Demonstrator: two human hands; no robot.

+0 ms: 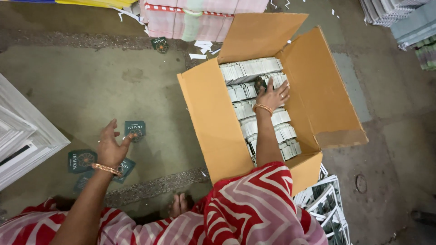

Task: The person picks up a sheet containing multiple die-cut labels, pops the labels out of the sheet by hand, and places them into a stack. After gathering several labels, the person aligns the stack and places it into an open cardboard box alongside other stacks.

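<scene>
Right hand (272, 96) gripping dark card (260, 84) inside cardboard box (213, 122), left hand (111, 147) spread above floor cards (82, 160).

Cardboard box (218, 122) on floor (91, 81), right; card bundles (254, 70) inside. Loose tags (81, 160) on floor, left. Fabric stack (200, 20) behind box.

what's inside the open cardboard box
The cardboard box holds tight rows of white card bundles, edges up. The right hand rests on them, touching a dark card. Lower layers and the bottom are covered.
</scene>
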